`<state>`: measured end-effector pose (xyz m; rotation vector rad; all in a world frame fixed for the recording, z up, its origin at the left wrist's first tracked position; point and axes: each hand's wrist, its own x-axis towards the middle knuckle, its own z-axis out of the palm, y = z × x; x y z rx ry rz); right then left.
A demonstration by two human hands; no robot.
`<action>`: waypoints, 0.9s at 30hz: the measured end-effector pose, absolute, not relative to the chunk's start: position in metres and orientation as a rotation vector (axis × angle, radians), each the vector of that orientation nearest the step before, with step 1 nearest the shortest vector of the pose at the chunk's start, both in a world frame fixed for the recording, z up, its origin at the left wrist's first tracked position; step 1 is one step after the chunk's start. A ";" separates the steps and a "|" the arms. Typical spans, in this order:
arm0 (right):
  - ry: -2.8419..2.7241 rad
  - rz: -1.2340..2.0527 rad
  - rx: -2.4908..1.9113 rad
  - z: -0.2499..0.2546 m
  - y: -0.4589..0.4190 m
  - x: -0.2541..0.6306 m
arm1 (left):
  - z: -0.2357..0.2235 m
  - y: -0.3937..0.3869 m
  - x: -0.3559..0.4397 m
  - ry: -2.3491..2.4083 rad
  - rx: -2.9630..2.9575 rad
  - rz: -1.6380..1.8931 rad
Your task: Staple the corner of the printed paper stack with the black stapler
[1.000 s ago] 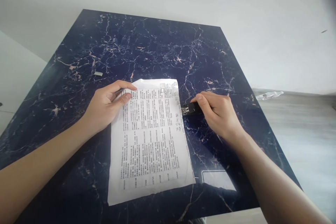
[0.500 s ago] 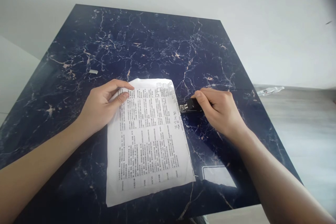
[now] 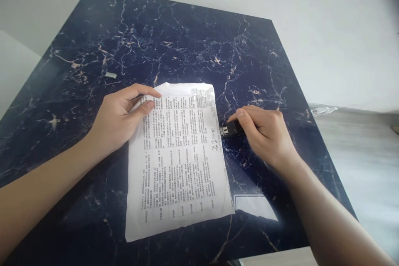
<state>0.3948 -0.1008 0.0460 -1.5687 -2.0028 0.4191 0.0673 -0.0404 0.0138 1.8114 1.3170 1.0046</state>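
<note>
A printed white paper sheet lies on a dark blue marble table. Rows of staples run along its top right corner and right edge. My left hand rests on the sheet's upper left corner, thumb and fingers curled, pinning the paper down. My right hand is closed round a small black stapler, whose metal mouth sits at the paper's right edge, about a third of the way down.
A small strip of staples lies on the table at the far left. A pale rectangular reflection shows near the table's front right. Beyond the right edge is a grey floor with a clear plastic item.
The stapler's mouth has stayed at the paper's right edge, shifting only slightly. The view has tilted, so the table sits higher in the frame. My left hand has kept its hold.
</note>
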 end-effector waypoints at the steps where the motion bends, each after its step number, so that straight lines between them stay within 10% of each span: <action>1: -1.997 0.418 -1.574 0.046 -0.101 0.393 | 0.014 -0.040 0.067 1.314 1.815 0.980; 27: -2.070 0.106 -1.655 0.039 -0.107 0.379 | 0.020 -0.040 0.070 1.251 1.752 0.986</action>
